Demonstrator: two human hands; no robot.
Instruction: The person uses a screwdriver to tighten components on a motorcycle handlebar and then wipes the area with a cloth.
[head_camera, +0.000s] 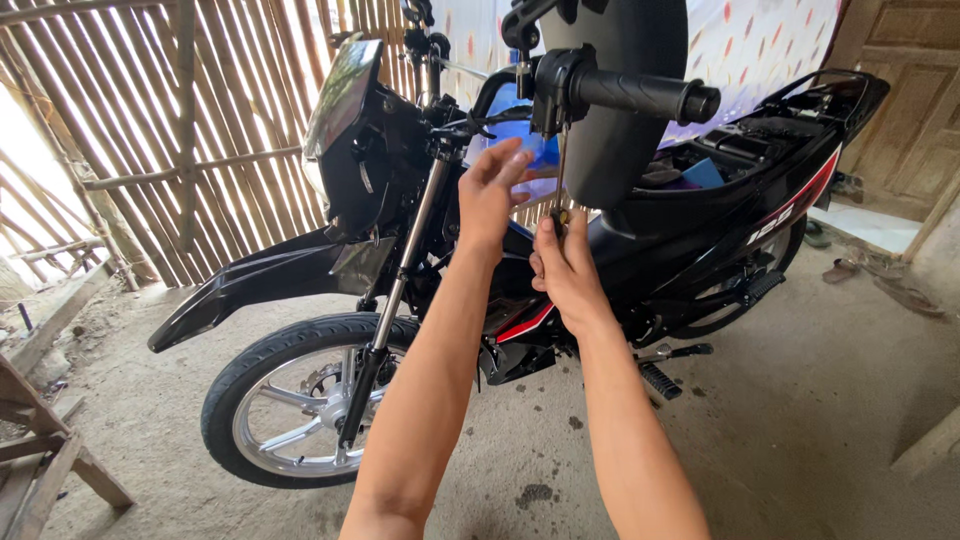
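A black motorcycle (690, 215) with red trim stands side-on in front of me, its seat lifted. My right hand (565, 265) grips the handle of a screwdriver (561, 175) whose thin shaft points straight up into the underside of the switch housing beside the black handlebar grip (640, 95). My left hand (492, 192) is raised just to the left of the shaft, fingers spread and holding nothing, close to the handlebar area. The screwdriver's tip is hidden inside the housing.
The front wheel (290, 400) and fork are at lower left. A bamboo slat wall (150, 120) stands behind, a patterned cloth hangs at upper right. Wooden planks (40, 460) lie at the left edge. Sandals (880, 275) rest on the dirt floor at right.
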